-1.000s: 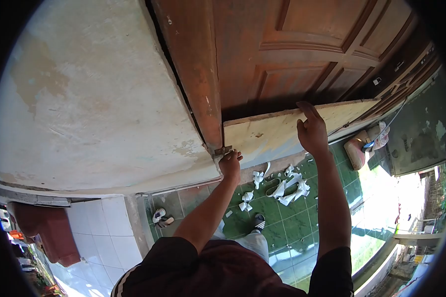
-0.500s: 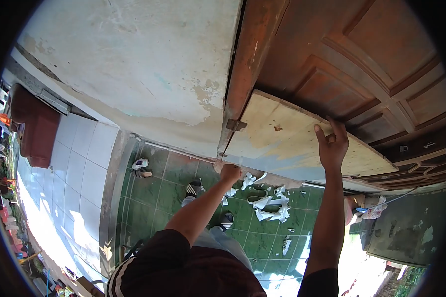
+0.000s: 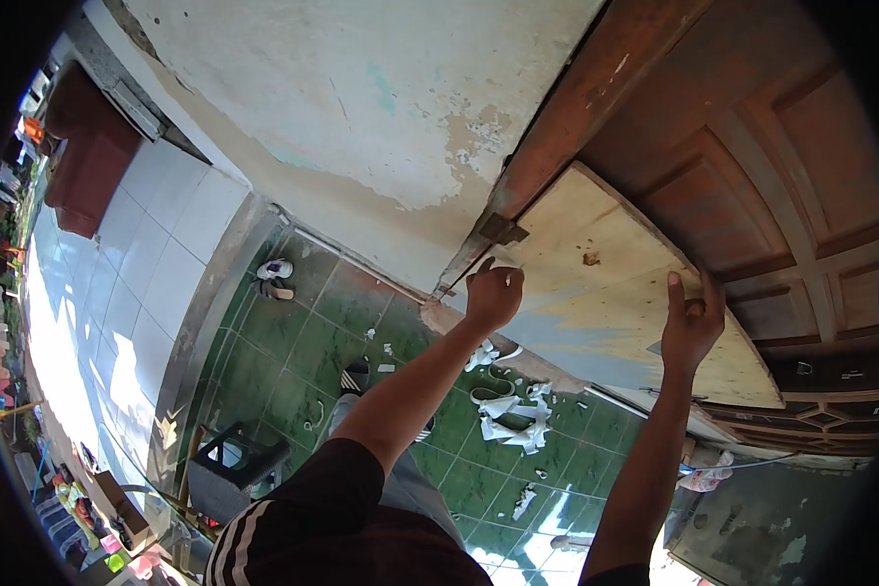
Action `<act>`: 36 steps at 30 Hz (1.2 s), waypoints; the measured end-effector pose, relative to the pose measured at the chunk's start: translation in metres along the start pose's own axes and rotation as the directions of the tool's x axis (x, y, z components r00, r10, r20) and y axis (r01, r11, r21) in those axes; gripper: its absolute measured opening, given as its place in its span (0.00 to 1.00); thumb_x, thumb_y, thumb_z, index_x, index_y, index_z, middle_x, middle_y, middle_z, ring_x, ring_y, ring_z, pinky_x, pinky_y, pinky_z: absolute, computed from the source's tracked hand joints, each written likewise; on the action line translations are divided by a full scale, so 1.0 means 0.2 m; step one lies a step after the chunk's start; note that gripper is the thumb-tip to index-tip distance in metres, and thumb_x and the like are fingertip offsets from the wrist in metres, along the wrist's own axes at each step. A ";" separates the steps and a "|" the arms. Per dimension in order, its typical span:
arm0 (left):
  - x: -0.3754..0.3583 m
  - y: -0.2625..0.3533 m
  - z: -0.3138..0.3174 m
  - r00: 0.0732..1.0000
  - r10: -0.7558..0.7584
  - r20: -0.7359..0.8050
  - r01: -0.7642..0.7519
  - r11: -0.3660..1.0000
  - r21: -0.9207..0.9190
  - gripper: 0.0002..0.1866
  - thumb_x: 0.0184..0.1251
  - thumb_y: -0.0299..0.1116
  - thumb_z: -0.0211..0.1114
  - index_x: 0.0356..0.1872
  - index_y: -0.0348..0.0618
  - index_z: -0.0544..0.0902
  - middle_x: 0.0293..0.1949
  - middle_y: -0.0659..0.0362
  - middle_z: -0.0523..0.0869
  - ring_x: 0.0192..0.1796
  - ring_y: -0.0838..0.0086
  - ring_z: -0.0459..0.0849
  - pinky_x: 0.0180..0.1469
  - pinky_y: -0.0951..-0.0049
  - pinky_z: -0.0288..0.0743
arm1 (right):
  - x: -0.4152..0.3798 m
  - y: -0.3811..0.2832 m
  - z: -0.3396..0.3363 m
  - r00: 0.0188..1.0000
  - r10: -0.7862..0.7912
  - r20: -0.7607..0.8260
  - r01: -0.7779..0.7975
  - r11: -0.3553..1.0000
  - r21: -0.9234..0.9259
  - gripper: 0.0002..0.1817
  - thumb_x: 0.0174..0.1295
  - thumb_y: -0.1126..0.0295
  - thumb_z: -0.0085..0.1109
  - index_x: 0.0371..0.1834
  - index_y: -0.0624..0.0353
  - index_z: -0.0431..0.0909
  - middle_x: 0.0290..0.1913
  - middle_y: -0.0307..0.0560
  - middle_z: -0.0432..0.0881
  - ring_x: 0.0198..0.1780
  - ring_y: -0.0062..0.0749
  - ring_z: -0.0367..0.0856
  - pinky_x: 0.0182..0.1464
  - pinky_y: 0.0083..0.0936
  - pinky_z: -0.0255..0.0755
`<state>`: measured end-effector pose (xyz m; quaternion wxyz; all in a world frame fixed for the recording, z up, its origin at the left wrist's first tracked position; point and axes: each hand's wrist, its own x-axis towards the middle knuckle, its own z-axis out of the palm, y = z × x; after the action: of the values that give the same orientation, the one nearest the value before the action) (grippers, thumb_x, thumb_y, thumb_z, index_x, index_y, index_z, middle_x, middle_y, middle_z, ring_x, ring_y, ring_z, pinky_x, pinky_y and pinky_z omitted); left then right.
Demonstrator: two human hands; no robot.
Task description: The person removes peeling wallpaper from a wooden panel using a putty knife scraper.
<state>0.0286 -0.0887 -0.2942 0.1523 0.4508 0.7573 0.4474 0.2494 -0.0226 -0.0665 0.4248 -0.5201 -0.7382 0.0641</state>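
Observation:
A plywood board (image 3: 576, 264), bare wood with patches of blue-grey coating, stands against the brown panelled door (image 3: 654, 117). My right hand (image 3: 693, 327) is closed on its outer edge, thumb on the near face and fingers curled at the rim. My left hand (image 3: 495, 296) is closed in front of the board's other side, just below a metal hinge (image 3: 501, 230) on the wooden door frame (image 3: 566, 127). Something pale shows by its fingertips; I cannot tell what it is.
White torn scraps (image 3: 518, 425) litter the green tiled floor (image 3: 352, 308) beneath the board. A pair of shoes (image 3: 273, 278) sits by the peeling wall (image 3: 361, 117). A dark stool (image 3: 232, 474) stands to the lower left, and a maroon sofa (image 3: 88, 146) at far left.
My left hand has risen from the foot of the door frame to just below the hinge. My right hand still holds the board's edge. The camera view has shifted.

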 end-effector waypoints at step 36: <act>0.12 0.09 0.06 0.864 -0.103 -0.493 -0.013 0.974 -0.227 0.04 0.61 0.30 0.73 0.29 0.44 0.87 0.30 0.57 0.89 0.41 0.59 0.86 0.47 0.54 0.74 | -0.03 0.04 0.02 1.000 -0.016 0.006 0.016 0.995 -0.101 0.25 0.72 0.61 0.74 0.69 0.59 0.83 0.52 0.43 0.82 0.36 0.21 0.79 0.37 0.24 0.77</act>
<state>0.0335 -0.0597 -0.2829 0.0103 0.2812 0.7260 0.6275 0.2529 -0.0230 -0.0756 0.3968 -0.5348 -0.7456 0.0245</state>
